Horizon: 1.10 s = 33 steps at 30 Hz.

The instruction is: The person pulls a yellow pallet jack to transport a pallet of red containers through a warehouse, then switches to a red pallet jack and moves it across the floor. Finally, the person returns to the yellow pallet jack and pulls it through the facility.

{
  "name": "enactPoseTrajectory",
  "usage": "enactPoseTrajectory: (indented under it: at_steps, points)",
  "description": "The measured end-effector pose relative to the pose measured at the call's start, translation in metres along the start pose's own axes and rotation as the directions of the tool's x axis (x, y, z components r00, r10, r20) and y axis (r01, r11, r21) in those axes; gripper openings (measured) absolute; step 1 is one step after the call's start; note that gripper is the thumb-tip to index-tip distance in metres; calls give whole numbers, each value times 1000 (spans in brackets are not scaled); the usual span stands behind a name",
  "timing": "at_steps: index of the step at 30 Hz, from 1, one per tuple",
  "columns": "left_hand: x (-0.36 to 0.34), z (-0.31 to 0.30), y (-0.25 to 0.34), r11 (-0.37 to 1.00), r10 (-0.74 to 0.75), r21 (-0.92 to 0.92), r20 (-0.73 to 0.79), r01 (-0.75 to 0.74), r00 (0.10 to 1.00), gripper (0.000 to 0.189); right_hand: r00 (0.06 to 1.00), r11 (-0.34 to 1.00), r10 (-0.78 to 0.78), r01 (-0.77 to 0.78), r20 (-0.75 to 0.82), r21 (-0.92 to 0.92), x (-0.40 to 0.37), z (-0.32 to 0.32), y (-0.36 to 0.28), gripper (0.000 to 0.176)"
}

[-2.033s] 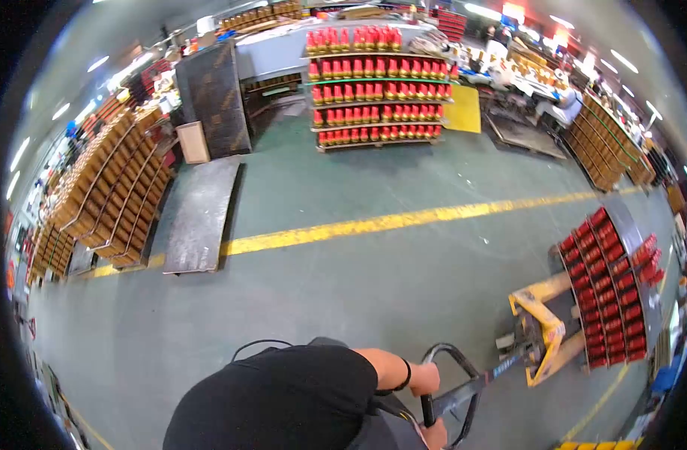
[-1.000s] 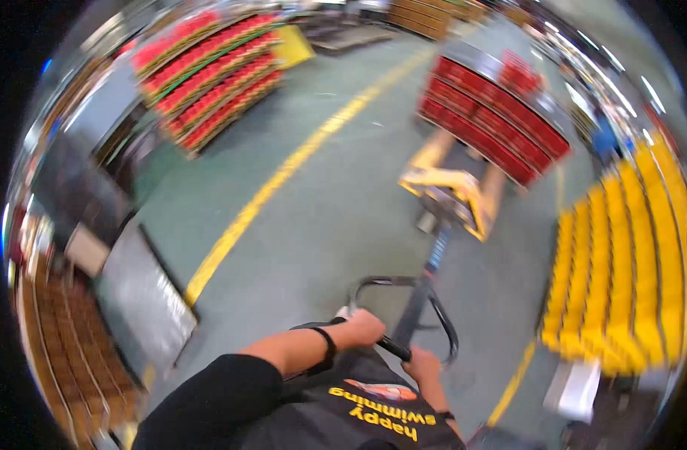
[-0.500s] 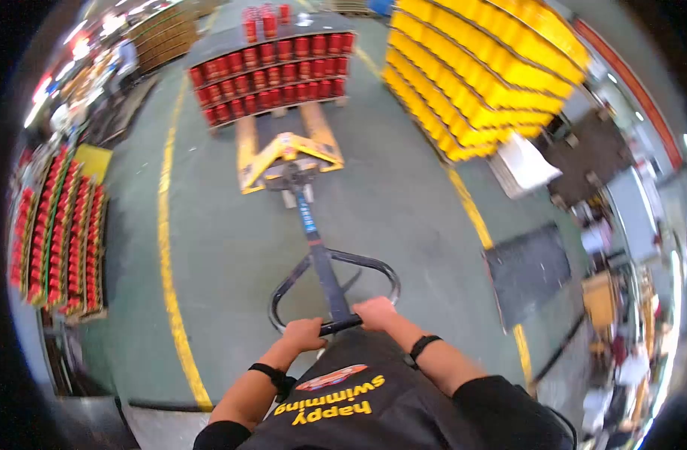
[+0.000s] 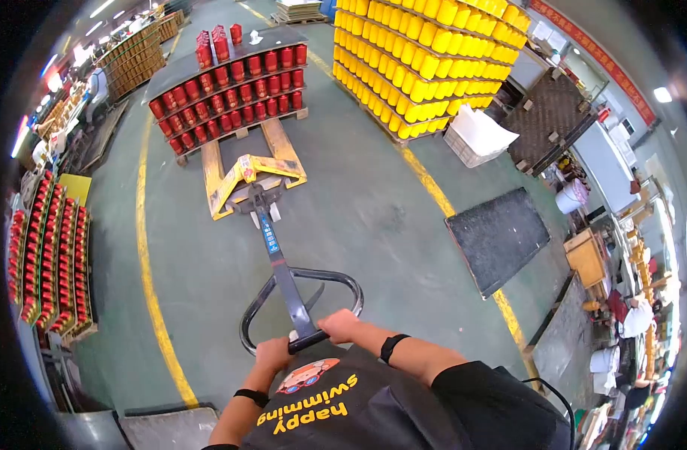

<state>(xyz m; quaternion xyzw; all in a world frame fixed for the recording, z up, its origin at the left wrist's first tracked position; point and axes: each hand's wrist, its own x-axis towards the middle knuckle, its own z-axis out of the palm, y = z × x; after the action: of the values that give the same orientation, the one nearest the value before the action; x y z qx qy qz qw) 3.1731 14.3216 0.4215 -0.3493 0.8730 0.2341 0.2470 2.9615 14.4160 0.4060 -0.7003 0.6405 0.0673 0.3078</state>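
Both my hands are closed around the black loop handle (image 4: 358,289) of a pallet jack, near its bottom bar in front of my dark apron (image 4: 373,397). My left hand (image 4: 273,354) grips the bar's left end, and my right hand (image 4: 339,326) sits to the right of the shaft. From the handle, the shaft (image 4: 287,292) runs forward to the jack's yellow body (image 4: 246,171). Its forks reach toward a pallet stacked with layers of red containers (image 4: 238,97); the fork tips are hidden beneath it. A few red containers (image 4: 220,46) stand on the grey top sheet.
A tall stack of yellow containers (image 4: 411,67) stands ahead right, beside a white-lined crate (image 4: 474,139). A black mat (image 4: 498,240) lies across the right yellow line. More red containers (image 4: 55,255) are stacked at left. Workbenches and people line the right side.
The surroundings, jack and handle appear further left in view, and the picture is sharper. The yellow stack and mat sit higher, the jack body slightly lower. Both hands keep their grip.
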Motion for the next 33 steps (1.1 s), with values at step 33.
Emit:
enactPoseTrajectory:
  at_steps: [33]
  points:
    - [-379,240,308,997,-76,-21,-38,75,996,27,991,991,-102,93,-85,-99,-465,205,-97,20]
